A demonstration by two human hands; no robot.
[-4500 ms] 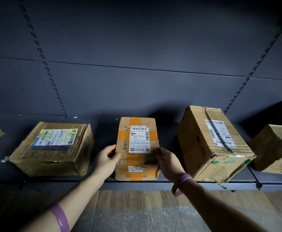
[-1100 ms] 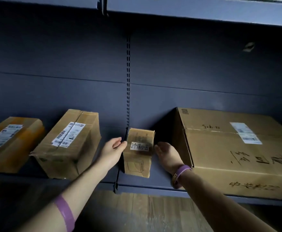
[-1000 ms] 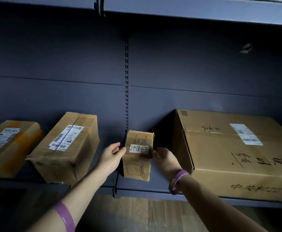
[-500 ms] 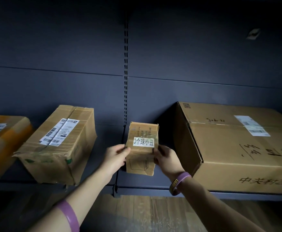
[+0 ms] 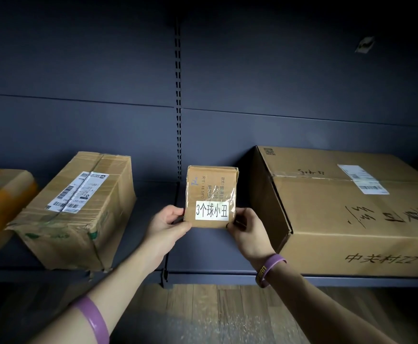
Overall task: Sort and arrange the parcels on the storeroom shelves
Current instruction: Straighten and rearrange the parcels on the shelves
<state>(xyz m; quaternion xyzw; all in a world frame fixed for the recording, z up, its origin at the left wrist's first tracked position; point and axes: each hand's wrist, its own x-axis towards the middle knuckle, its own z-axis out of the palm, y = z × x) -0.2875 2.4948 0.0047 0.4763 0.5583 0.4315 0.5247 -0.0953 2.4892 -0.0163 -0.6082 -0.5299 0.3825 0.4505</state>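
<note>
A small brown cardboard parcel (image 5: 211,192) with a white label of black characters is held upright and lifted above the dark shelf (image 5: 218,271). My left hand (image 5: 168,225) grips its lower left edge and my right hand (image 5: 246,230) grips its lower right edge. The parcel's labelled face is turned toward me. To its left a medium taped box (image 5: 78,209) with a shipping label lies on the shelf. A large carton (image 5: 347,209) with handwritten marks stands on its right.
An orange-taped parcel (image 5: 1,202) sits at the far left edge of the shelf. A slotted upright (image 5: 178,95) runs down the dark back panel behind the small parcel. Wooden floor (image 5: 228,311) shows below the shelf.
Earlier I held an orange-taped parcel, and the view has since shifted right along the shelf. Within the last second both hands closed on the small parcel, lifted it and tilted its labelled face toward me.
</note>
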